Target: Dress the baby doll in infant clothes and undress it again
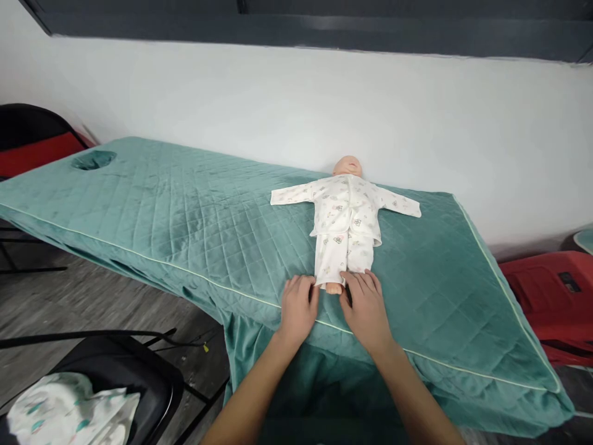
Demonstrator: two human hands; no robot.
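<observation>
A baby doll (pixel 347 165) lies on its back on a green quilted bed cover, its head toward the wall. It wears a white printed top (pixel 345 201) with the sleeves spread out, and matching white trousers (pixel 331 253). My left hand (pixel 298 307) is at the outer side of one trouser cuff, its thumb and index finger closed at the hem. On the other side of that cuff, my right hand (pixel 367 307) has thumb and index finger at the hem, its other fingers covering the second leg's end. One doll foot (pixel 334 288) pokes out between my hands.
The long massage bed (pixel 208 216) has a face hole (pixel 94 160) at its far left. A black chair (pixel 157 383) at lower left holds a printed white cloth (pixel 69 411). A red chair (pixel 41 151) and a red case-like object (pixel 551 303) flank the bed. The wall (pixel 208 93) stands behind.
</observation>
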